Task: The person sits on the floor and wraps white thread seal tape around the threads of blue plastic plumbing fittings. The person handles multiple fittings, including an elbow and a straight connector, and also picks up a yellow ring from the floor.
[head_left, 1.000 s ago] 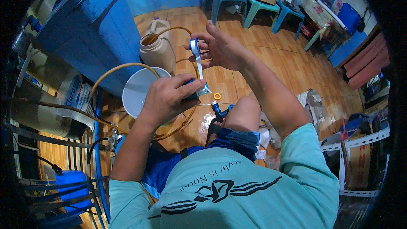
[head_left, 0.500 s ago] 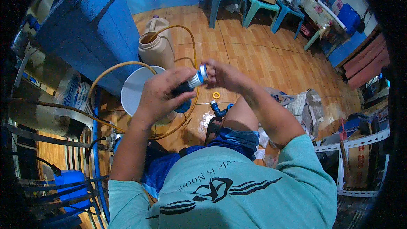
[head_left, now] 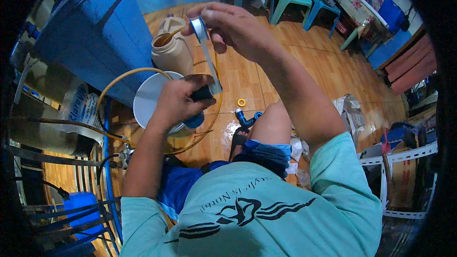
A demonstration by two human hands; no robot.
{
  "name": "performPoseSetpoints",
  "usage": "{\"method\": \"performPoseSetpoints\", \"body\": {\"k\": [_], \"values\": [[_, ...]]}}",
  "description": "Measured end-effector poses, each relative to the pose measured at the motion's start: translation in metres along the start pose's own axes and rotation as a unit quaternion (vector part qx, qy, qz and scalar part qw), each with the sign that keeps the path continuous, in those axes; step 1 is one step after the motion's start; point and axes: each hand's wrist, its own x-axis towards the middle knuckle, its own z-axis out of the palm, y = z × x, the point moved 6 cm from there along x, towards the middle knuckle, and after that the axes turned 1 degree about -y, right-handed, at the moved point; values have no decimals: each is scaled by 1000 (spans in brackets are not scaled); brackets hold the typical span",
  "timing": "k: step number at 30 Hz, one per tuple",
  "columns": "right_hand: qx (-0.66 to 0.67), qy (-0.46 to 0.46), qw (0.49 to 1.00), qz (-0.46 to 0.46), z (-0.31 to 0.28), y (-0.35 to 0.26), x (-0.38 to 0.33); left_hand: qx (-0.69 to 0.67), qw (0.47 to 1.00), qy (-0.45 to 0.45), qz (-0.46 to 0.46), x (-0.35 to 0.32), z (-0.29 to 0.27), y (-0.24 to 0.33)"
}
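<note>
Tho half-closed, R grip [head_left: 234, 26] on tape spool [head_left: 199, 28]

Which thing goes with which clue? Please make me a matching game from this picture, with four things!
1. tape spool
2. small ring
3. beige jug
4. taped fitting

A. yellow
B. held in the left hand
C. has a hose going into its mouth
D. held in the right hand

Pairs: 1-D, 2-A, 3-C, 4-B
</note>
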Motion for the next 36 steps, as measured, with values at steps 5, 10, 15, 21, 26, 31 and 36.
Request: {"method": "performPoseSetpoints", "body": {"k": [5, 10, 15, 21, 26, 31, 36], "values": [[90, 2, 986, 143, -19, 112, 1, -15, 998, 20, 59, -6, -6, 4], [98, -10, 978, 185, -3, 172, -63, -58, 998, 5, 38, -6, -8, -6], [115, 3, 977, 179, 45, 163, -125, -29, 1000, -4, -8, 2, -6, -21], [75, 53, 995, 46, 82, 70, -147, 44, 998, -2, -43, 12, 3, -28], [-60, -5, 998, 4, 19, 17, -29, 72, 995, -48, -41, 12, 0, -16], [-75, 22, 994, 73, -30, 165, -20, 34, 999, -21, 3, 11, -11, 1], [156, 58, 984, 71, 108, 123, -151, 99, 993, -22, -58, 2, -13, -33]]}}
